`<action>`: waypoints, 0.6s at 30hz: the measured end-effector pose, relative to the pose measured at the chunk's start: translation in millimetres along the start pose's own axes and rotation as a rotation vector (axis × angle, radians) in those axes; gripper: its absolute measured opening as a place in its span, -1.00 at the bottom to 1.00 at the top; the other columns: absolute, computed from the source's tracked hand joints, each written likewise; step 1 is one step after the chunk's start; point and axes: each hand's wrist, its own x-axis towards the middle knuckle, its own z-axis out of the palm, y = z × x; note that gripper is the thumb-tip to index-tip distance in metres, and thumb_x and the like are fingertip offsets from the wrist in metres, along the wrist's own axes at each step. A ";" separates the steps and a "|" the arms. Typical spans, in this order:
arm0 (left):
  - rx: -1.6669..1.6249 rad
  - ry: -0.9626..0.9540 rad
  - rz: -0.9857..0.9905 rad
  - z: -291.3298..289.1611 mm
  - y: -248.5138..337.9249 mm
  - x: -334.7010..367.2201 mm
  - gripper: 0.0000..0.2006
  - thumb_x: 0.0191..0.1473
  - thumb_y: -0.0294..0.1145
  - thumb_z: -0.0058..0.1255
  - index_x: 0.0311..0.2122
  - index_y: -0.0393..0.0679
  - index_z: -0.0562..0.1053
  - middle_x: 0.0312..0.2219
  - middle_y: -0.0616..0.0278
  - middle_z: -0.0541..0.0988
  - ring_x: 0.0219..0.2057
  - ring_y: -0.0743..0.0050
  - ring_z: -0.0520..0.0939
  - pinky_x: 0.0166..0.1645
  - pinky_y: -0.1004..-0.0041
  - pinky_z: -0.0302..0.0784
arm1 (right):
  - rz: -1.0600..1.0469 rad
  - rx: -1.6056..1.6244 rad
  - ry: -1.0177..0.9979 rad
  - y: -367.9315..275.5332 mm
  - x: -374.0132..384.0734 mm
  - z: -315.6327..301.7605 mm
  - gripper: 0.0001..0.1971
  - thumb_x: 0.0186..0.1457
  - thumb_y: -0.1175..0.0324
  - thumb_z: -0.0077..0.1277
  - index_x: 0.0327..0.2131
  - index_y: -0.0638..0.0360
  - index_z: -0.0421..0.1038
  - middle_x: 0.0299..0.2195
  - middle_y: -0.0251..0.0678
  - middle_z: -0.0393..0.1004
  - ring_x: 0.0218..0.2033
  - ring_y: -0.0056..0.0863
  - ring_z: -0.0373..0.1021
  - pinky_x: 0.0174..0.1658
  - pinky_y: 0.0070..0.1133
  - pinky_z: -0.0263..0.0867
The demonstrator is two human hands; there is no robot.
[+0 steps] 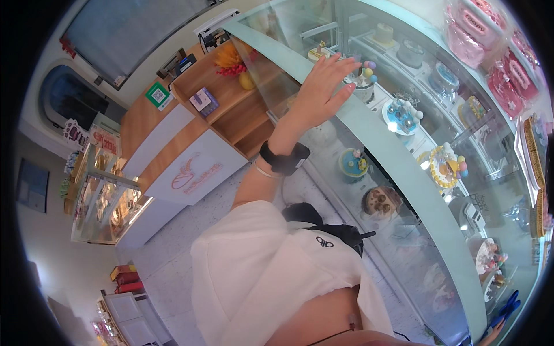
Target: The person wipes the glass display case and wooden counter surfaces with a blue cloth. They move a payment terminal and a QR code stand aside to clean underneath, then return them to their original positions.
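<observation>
My left hand (327, 89), with a black watch at its wrist, reaches out over the glass display case (398, 167). Its fingers are spread, and nothing is in them. Through the glass beneath show a cake with pastel balls (363, 89) and a blue cake with white balls (402, 117). At the lower right rim, my right hand (493, 334) is only partly in view. It grips a crumpled dark blue cloth (506, 307) close to the case's edge. Much of that hand is cut off by the picture's edge.
More decorated cakes, such as a yellow-trimmed one (445, 165), fill the case's shelves. Pink packaged goods (473, 26) and papers (526, 153) stand on the right. A wooden counter (190, 144) curves along the left, near a lit pastry cabinet (107, 205). Pale floor (167, 259) lies between.
</observation>
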 end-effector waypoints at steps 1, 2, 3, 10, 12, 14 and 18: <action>0.039 -0.020 0.024 3.0 6.7 2.8 -0.59 0.19 -0.17 -0.14 0.12 -0.04 0.35 0.12 0.12 0.39 0.23 -0.04 0.24 0.34 0.06 -0.07 | -0.003 -0.006 0.002 1.0 -2.0 0.5 -0.48 0.30 0.10 -0.22 0.13 0.35 0.23 0.15 0.01 0.26 0.15 -0.09 0.22 0.20 -0.40 0.10; 0.078 -0.041 0.050 5.6 10.7 5.5 -0.58 0.19 -0.16 -0.14 0.13 -0.03 0.35 0.12 0.11 0.38 0.23 -0.04 0.25 0.34 0.05 -0.07 | -0.003 -0.010 0.006 1.7 -5.7 1.3 -0.48 0.30 0.10 -0.22 0.13 0.35 0.24 0.15 0.01 0.26 0.15 -0.09 0.22 0.20 -0.40 0.11; 0.106 -0.039 0.080 8.8 11.2 7.2 -0.57 0.19 -0.14 -0.14 0.13 -0.03 0.34 0.12 0.11 0.38 0.22 -0.04 0.25 0.33 0.04 -0.07 | -0.013 -0.012 0.013 0.3 -8.0 -0.1 -0.48 0.30 0.10 -0.22 0.13 0.35 0.24 0.15 0.01 0.26 0.15 -0.09 0.22 0.20 -0.40 0.11; 0.086 -0.057 0.124 15.0 7.6 13.8 -0.56 0.19 -0.13 -0.15 0.15 -0.02 0.32 0.15 0.11 0.35 0.23 -0.04 0.24 0.32 -0.03 -0.08 | -0.094 -0.053 0.053 -37.3 -53.4 0.4 -0.49 0.29 0.10 -0.21 0.13 0.34 0.24 0.16 0.01 0.25 0.16 -0.07 0.21 0.20 -0.37 0.11; 0.075 -0.067 0.109 13.4 8.3 11.8 -0.56 0.20 -0.14 -0.15 0.16 -0.02 0.30 0.17 0.12 0.33 0.24 -0.04 0.21 0.31 -0.04 -0.07 | -0.158 -0.057 0.059 -63.2 -69.9 4.4 -0.49 0.29 0.10 -0.21 0.13 0.33 0.24 0.16 0.01 0.25 0.16 -0.07 0.20 0.20 -0.36 0.11; 0.070 -0.050 0.100 12.1 8.8 10.4 -0.55 0.20 -0.12 -0.16 0.16 -0.03 0.30 0.16 0.10 0.34 0.24 -0.04 0.21 0.31 -0.03 -0.04 | -0.258 -0.061 0.057 -97.0 -90.3 9.0 -0.49 0.29 0.11 -0.20 0.13 0.33 0.24 0.16 0.01 0.24 0.17 -0.06 0.20 0.20 -0.35 0.12; 0.078 0.009 0.118 8.8 2.6 6.3 -0.52 0.17 -0.07 -0.12 0.12 -0.11 0.33 0.09 0.02 0.37 0.19 -0.06 0.28 0.28 -0.02 0.03 | -0.543 0.092 -0.028 -276.4 -140.0 22.4 -0.54 0.33 0.19 -0.26 0.14 0.35 0.23 0.23 -0.02 0.15 0.25 -0.09 0.08 0.26 -0.40 -0.01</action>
